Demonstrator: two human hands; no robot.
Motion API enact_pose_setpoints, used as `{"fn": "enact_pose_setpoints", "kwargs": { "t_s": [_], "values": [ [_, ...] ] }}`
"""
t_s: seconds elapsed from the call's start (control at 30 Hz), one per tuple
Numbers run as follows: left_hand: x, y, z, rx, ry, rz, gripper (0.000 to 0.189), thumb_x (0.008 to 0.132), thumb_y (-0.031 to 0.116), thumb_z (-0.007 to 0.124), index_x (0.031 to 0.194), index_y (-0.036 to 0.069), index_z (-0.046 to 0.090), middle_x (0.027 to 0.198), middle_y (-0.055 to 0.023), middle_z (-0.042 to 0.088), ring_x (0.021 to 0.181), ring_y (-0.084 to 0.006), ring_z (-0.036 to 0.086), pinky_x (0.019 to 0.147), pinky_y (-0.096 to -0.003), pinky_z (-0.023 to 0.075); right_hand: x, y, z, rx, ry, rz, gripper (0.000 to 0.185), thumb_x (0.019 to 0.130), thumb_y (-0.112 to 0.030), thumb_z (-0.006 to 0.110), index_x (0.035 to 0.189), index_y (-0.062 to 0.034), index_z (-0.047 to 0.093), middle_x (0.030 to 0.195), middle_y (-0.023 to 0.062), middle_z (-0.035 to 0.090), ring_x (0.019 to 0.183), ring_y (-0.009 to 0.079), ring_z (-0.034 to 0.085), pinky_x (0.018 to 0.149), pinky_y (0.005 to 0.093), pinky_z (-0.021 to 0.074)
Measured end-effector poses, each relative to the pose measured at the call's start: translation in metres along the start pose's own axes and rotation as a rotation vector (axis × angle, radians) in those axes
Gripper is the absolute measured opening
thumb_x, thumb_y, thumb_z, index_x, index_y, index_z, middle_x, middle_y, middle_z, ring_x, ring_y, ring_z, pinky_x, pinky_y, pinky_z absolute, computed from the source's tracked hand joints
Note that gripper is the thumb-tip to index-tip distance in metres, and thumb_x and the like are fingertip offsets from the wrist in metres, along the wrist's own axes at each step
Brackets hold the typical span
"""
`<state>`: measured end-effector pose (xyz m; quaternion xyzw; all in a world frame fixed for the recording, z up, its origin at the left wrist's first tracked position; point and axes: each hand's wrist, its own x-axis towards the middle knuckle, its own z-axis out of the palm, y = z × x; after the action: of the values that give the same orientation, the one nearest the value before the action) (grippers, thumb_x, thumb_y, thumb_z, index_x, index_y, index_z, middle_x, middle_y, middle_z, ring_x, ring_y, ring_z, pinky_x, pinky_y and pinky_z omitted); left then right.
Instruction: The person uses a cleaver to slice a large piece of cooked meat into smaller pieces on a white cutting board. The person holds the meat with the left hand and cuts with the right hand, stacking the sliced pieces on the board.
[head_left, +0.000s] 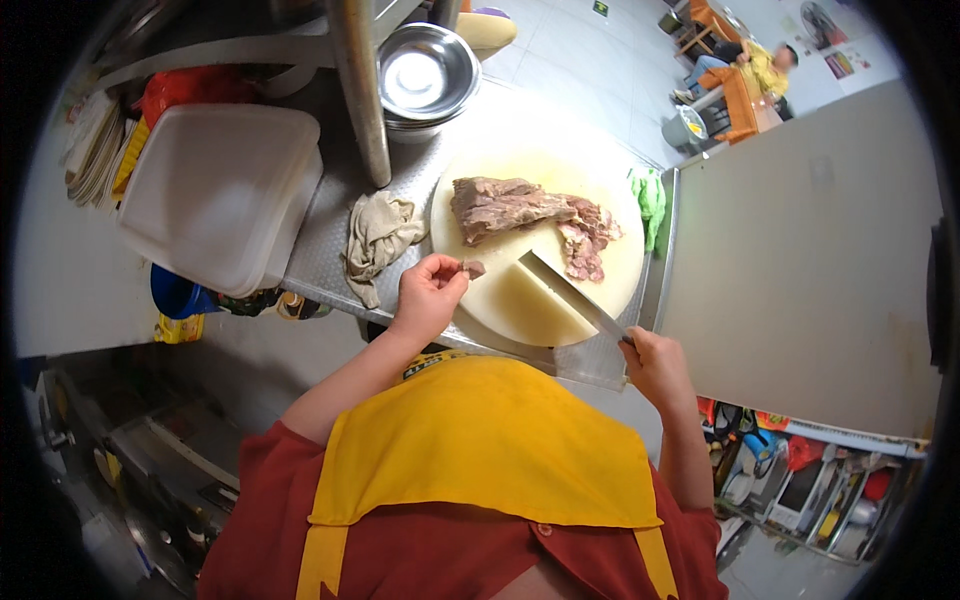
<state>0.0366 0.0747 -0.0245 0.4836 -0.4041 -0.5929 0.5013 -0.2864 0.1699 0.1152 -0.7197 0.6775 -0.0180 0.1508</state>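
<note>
Between the thumb and fingers of my left hand (430, 294) is a small piece of meat (472, 269), held just over the left front rim of a round cutting board (495, 300). My right hand (658, 365) grips a cleaver (574, 297) by its handle, and the blade slants up and left over the front of the board. A large chunk of cooked meat (502, 208) lies across the board's middle. Against its right end rests a heap of cut slices (586, 244).
A crumpled cloth (381, 232) lies left of the board, near a lidded plastic box (225, 195). Stacked metal bowls (420, 75) stand behind, by a metal post (361, 97). A green cloth (648, 202) and a pale panel (802, 262) border the right. A person (769, 71) sits far off.
</note>
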Motion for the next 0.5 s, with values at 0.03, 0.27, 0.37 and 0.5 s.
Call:
{"fn": "enact_pose_setpoints", "kwargs": {
  "t_s": [0.03,0.27,0.37,0.5],
  "values": [
    [0.001,0.004,0.001,-0.018,-0.049,-0.047,0.011,0.095,0.006,0.070,0.104,-0.001,0.069,0.083,-0.0013,0.070,0.070,-0.0042,0.059,0.062,-0.0211,0.0467,-0.007,0.000,0.003,0.037,0.007,0.046,0.011,0.094,-0.012,0.070,0.093,-0.0032,0.063,0.082,0.0188,0.069,0.076,0.0413,0.068,0.065,0.0471,0.0532],
    [0.016,0.031,0.023,-0.118,-0.351,-0.302,0.010,0.103,0.011,0.061,0.108,0.003,0.064,0.090,-0.0036,0.071,0.062,-0.0057,0.057,0.051,-0.0193,0.0416,-0.045,-0.016,0.024,0.475,0.115,0.317,0.011,0.097,-0.009,0.069,0.104,-0.0003,0.068,0.080,0.0217,0.067,0.068,0.0358,0.063,0.065,0.0394,0.0508],
    [0.028,0.034,0.035,-0.110,-0.443,-0.454,0.008,0.104,0.011,0.060,0.103,0.003,0.062,0.090,-0.0050,0.071,0.062,-0.0058,0.056,0.049,-0.0194,0.0397,-0.056,-0.024,0.030,0.566,0.116,0.421,0.012,0.099,-0.009,0.067,0.106,0.0004,0.068,0.078,0.0203,0.066,0.067,0.0299,0.061,0.066,0.0371,0.0509],
    [0.038,0.029,0.054,-0.082,-0.582,-0.675,0.010,0.101,0.013,0.064,0.100,0.003,0.063,0.090,-0.0043,0.071,0.059,-0.0045,0.053,0.045,-0.0197,0.0355,-0.075,-0.033,0.040,0.615,0.200,0.432,0.014,0.099,-0.011,0.067,0.108,0.0002,0.068,0.079,0.0202,0.065,0.067,0.0265,0.060,0.067,0.0365,0.0515]
  ]
}}
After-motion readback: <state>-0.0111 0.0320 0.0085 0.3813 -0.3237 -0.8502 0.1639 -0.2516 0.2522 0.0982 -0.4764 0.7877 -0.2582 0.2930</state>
